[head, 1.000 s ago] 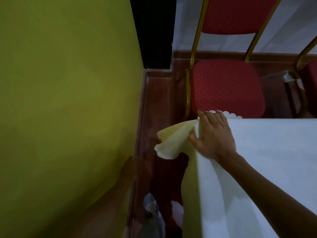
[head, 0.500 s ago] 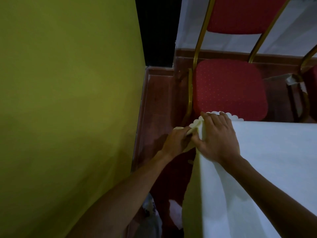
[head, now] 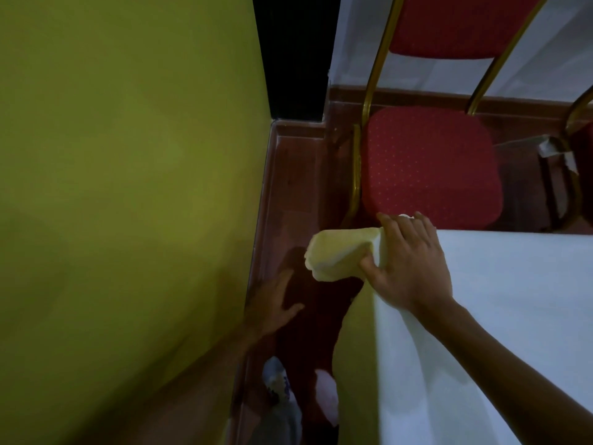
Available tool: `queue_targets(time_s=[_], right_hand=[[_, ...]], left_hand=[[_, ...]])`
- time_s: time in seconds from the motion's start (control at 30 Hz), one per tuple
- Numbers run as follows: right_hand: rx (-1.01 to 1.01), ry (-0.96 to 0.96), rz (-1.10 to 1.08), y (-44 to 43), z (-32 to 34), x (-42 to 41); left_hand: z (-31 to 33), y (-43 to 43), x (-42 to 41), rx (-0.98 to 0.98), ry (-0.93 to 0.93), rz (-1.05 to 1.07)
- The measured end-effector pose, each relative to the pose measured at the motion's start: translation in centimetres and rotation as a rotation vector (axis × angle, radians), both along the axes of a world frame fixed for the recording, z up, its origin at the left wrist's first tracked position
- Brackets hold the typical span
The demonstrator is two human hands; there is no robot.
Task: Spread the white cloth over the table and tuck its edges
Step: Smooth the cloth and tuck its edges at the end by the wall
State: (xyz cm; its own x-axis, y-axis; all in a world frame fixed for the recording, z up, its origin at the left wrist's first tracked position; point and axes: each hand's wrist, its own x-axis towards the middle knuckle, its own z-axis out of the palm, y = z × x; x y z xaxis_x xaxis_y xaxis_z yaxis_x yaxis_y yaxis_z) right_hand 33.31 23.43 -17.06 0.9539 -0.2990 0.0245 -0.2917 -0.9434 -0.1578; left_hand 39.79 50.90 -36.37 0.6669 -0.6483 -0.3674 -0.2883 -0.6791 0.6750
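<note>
The white cloth [head: 513, 300] covers the table at the right and hangs down its left side. At the far left corner of the table my right hand [head: 407, 261] presses flat on the cloth, thumb against a folded flap of cloth [head: 340, 256] that sticks out sideways past the corner. My left hand [head: 272, 303] hangs lower, between the wall and the table, fingers apart, holding nothing and apart from the flap.
A yellow-green wall [head: 128, 187] stands close on the left, leaving a narrow strip of reddish floor [head: 295, 187]. A red chair with gold legs [head: 430, 162] sits just beyond the table corner; a second chair [head: 580, 149] shows at the right edge. My feet [head: 279, 387] are below.
My left hand let go of the cloth corner and dropped down toward the wall. The flap now sticks out to the left again. My right hand stayed on the corner.
</note>
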Motion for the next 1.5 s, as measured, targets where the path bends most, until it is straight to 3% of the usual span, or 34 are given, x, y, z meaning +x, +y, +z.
queue_targets(time_s=[0.13,0.3,0.67,0.83,0.93,1.23,1.5], right_hand=[[0.002,0.011,0.007,-0.2,-0.2,0.0],[0.009,-0.018,0.002,-0.3,-0.4,0.1],[0.016,-0.054,0.011,-0.5,-0.4,0.2],[0.031,-0.066,0.015,-0.5,-0.4,0.1],[0.030,-0.063,0.010,-0.7,-0.4,0.2],[0.043,-0.022,0.006,-0.6,-0.3,0.1],[0.068,-0.007,-0.018,-0.4,0.2,0.1]], left_hand=[[5.1,-9.6,0.9,-0.235,-0.028,0.035],[5.0,-14.7,1.9,-0.381,-0.091,-0.011],[-0.3,-12.8,1.9,-0.258,-0.069,-0.069],[-3.9,-8.6,1.5,0.082,-0.084,-0.026],[-4.1,-7.8,1.1,0.067,-0.150,-0.089],[-2.3,-2.5,3.7,-0.055,-0.106,0.096],[2.1,-0.4,13.9,0.031,-0.385,-0.107]])
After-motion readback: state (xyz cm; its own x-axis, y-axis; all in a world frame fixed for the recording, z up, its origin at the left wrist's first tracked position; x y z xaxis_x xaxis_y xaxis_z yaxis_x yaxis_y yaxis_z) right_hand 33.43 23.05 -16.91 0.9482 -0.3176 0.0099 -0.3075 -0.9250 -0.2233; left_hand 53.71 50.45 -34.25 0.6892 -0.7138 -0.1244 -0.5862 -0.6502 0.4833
